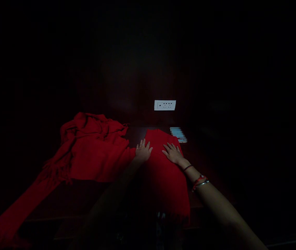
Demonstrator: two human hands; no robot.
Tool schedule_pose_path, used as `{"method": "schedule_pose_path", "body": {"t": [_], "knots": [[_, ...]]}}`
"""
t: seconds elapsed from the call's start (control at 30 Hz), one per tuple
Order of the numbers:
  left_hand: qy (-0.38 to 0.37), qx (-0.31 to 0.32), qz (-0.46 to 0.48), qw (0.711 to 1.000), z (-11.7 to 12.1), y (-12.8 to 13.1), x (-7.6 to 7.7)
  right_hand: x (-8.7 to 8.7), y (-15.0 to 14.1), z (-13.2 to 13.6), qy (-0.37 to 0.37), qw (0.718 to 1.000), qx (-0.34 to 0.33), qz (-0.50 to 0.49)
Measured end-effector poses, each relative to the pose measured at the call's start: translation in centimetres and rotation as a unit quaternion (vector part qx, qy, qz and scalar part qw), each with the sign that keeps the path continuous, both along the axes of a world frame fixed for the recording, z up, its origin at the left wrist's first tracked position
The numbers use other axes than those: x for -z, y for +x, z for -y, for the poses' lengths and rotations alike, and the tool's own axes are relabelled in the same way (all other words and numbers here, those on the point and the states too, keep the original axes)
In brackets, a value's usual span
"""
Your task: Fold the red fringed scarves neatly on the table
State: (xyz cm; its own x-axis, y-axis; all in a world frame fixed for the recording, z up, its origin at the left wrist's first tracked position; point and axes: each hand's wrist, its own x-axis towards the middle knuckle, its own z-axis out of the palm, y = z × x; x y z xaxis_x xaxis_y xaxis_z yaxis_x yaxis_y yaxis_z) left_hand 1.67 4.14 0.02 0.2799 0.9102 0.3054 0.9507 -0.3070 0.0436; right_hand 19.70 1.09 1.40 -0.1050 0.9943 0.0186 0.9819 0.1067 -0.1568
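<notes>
A long red scarf with a fringed edge lies on a dark table in a dim room. Its folded part runs from the far middle towards me. Its crumpled part is heaped at the left, and one end trails off to the near left. My left hand rests flat on the left edge of the folded part, fingers apart. Flat on the same fold's far right lies my right hand, fingers spread; red and metal bracelets circle that wrist. Neither hand holds anything.
A white wall socket plate sits on the dark wall behind the table. A small pale flat object, blurred, lies on the table just beyond my right hand. The table's front edge runs near me. The surroundings are too dark to make out.
</notes>
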Motion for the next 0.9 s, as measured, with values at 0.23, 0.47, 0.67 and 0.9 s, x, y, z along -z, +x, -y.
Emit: {"method": "schedule_pose_path", "body": {"t": [0.23,0.47,0.67,0.9], "knots": [[0.039,0.013,-0.034,0.999,3.3,-5.5,-0.1,-0.5,-0.6,2.2,-0.038,0.999,0.018,-0.009],[-0.064,0.040,-0.059,0.995,4.2,-5.0,-0.3,-0.9,-0.1,2.6,-0.096,0.994,-0.024,0.045],[-0.026,0.027,-0.021,0.999,1.8,-1.8,-1.4,-0.9,-1.4,0.7,-0.021,0.998,-0.040,0.047],[-0.114,0.063,-0.012,0.991,-0.2,-1.3,0.7,0.7,0.6,0.7,-0.055,0.997,-0.033,0.049]]}}
